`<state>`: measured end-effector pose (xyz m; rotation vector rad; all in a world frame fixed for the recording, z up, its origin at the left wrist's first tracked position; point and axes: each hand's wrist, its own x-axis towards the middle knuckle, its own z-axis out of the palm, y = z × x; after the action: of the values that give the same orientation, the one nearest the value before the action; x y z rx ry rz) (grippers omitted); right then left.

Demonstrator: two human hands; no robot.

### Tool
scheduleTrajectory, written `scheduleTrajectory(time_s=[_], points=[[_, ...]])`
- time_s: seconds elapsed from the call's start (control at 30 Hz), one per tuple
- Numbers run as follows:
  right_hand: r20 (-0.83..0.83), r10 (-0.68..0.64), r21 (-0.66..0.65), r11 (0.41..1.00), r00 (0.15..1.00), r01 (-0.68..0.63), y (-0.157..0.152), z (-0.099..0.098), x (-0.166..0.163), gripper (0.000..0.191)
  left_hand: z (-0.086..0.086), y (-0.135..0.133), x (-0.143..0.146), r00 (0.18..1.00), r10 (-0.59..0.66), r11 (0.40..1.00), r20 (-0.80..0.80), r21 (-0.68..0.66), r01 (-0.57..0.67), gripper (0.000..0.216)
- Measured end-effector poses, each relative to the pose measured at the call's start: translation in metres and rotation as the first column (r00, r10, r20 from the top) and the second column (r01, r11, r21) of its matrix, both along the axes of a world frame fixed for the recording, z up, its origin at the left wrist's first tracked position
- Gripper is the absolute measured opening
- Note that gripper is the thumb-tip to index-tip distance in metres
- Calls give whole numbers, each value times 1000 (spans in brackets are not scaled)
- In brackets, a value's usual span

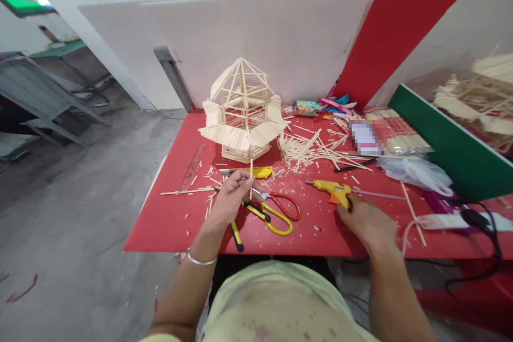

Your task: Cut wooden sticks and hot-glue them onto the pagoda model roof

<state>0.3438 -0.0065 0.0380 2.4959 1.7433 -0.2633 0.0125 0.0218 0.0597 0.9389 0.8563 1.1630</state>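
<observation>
My left hand [232, 195] is closed on a thin wooden stick [251, 176] that it holds upright, just in front of a pavilion model built of wooden sticks [242, 112]. My right hand [366, 219] wraps the handle of a yellow glue gun [331, 189] that rests on the red table [168, 219], nozzle pointing left. Red-handled scissors [282, 206], yellow-handled pliers [260, 214] and a yellow utility knife [256, 172] lie between my hands.
Loose sticks [316, 149] are scattered right of the model, with packets of sticks [395, 133] and a plastic bag [417, 171] further right. White, red and green boards [280, 37] stand behind the table. A red ruler [192, 165] lies at left. Cables [476, 224] run along the right edge.
</observation>
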Motion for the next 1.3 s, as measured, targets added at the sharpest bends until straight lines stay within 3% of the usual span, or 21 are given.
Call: scheduleTrajectory(time_s=[0.13, 0.27, 0.33, 0.43, 0.63, 0.83, 0.9, 0.97, 1.03, 1.13, 1.3], points=[[86, 90, 206, 973, 992, -106, -11, 33, -31, 48, 2, -2, 2, 999, 24, 1000, 21, 5, -24, 21], [-70, 352, 300, 900, 933, -317, -18, 56, -82, 39, 4, -9, 0, 997, 69, 997, 42, 14, -69, 19], [-186, 520, 268, 843, 834, -466, -21, 51, -105, 35, 3, -14, -3, 994, 92, 996, 50, 9, -93, 18], [-242, 638, 294, 766, 731, -571, -25, 32, -130, 36, -2, -23, -10, 986, 158, 987, 47, -17, -158, 26], [-140, 747, 391, 644, 650, -657, -21, 12, -170, 37, -12, -43, -21, 945, 320, 946, 74, -90, -313, 22], [-112, 792, 427, 584, 601, -690, -11, 3, -203, 62, -16, -53, -32, 872, 490, 872, -1, -5, -490, 22], [-95, 802, 409, 572, 590, -711, 5, -2, -203, 53, -21, -53, -35, 867, 498, 867, -15, -1, -498, 25], [-59, 775, 376, 601, 629, -705, 28, -3, -200, 46, -27, -52, -35, 876, 483, 876, -7, -17, -483, 26], [-2, 733, 345, 639, 680, -688, 54, -3, -198, 45, -31, -50, -32, 889, 457, 889, 24, -45, -456, 25], [39, 739, 306, 632, 672, -712, 83, -2, -199, 44, -33, -48, -23, 900, 431, 900, 69, -94, -425, 24], [40, 720, 280, 657, 692, -700, 98, -8, -207, 38, -31, -49, -16, 897, 434, 897, 89, -135, -420, 27]])
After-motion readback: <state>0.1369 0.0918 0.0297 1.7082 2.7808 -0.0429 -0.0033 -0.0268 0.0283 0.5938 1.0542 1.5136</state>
